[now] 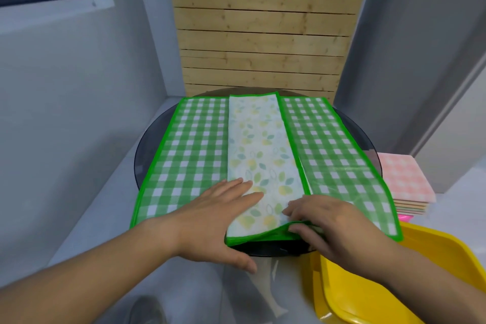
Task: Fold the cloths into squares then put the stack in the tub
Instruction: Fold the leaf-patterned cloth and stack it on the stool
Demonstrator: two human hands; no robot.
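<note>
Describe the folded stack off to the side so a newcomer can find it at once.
Start at the round dark glass table in front of the wooden slat wall. Just off its right edge, beyond the yellow tub, lies the stack of folded cloths. Its top is pink-and-white check, and it is small and square, unlike the big green checked cloth spread on the table.

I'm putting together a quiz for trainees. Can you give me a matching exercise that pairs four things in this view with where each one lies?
Things:
1. green checked cloth with leaf-print middle
2. yellow plastic tub
3. stack of pink checked folded cloths
4. left hand

Places:
A. flat on the cloth's near part
B. at the right, past the table's rim
C. spread over the round dark glass table
D. nearest the person, lower right

Pairs: 1-C, 2-D, 3-B, 4-A
</note>
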